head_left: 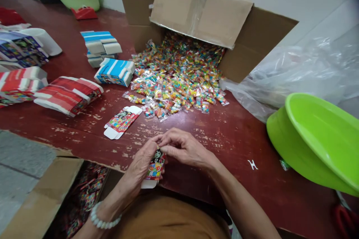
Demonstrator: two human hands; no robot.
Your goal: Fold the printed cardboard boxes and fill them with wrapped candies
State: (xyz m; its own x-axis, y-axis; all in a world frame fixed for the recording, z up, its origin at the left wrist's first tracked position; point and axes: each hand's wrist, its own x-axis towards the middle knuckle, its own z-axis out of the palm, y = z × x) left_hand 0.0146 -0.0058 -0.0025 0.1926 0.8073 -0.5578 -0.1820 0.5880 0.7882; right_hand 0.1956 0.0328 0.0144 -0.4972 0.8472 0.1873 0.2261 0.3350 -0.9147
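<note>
My left hand (141,162) is wrapped round a small printed paper box (154,168) at the near edge of the dark red table (238,138). My right hand (182,147) pinches the top of the same box, fingertips meeting those of the left. A flat unfolded box blank (122,121) lies on the table just beyond my left hand. Farther back, a heap of small clear packets of coloured candy (176,78) spills from a tipped cardboard carton (196,15).
Stacks of flat red box blanks (68,95) and blue ones (114,71) lie at left, more piles at the far left. Nested green basins (316,145) stand at right beside clear plastic sheeting (308,67). An open carton (81,194) holding filled boxes sits below the table edge.
</note>
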